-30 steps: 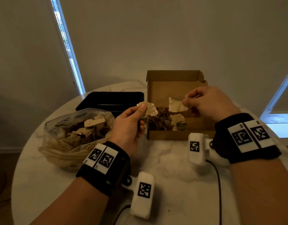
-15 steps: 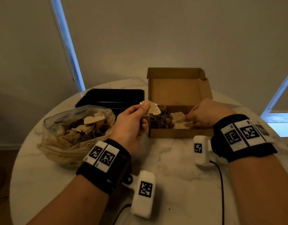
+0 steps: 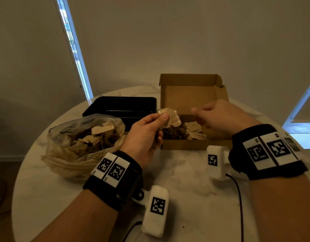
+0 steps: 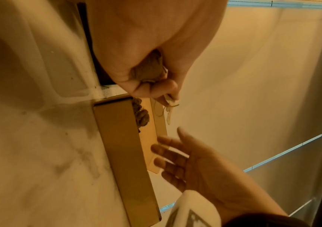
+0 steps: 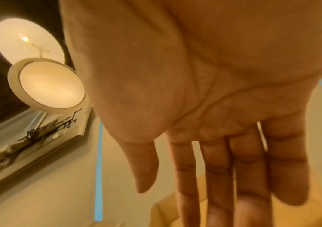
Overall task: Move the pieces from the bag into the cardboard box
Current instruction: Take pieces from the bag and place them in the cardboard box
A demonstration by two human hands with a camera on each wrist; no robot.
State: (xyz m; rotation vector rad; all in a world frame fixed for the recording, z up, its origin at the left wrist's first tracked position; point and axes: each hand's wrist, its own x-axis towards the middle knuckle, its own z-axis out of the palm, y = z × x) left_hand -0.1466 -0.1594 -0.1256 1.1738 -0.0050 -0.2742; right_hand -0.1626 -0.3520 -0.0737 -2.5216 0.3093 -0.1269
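A clear plastic bag [image 3: 84, 137] of pale and brown tea-bag pieces lies at the left of the table. The open cardboard box [image 3: 194, 144] stands in the middle, with several pieces [image 3: 192, 130] inside. My left hand [image 3: 162, 117] is at the box's left front corner and pinches a pale piece [image 3: 171, 117] between thumb and fingers. In the left wrist view it also grips a brown piece [image 4: 148, 70] in the palm, with a tag and string [image 4: 169, 107] hanging down. My right hand [image 3: 198, 114] hovers over the box, blurred and empty, its fingers [image 5: 218, 169] straight and pointing towards the left hand.
A black tray [image 3: 121, 106] sits behind the bag, left of the box. The box lid [image 3: 189, 81] stands upright at the back. The round marble table [image 3: 185, 180] ends close behind the box and to the right. A dark cable [image 3: 238, 194] trails from my right wrist.
My right hand, which was low in the box with a pale piece, has risen empty and moved left towards the left hand. The left hand has kept its hold and place.
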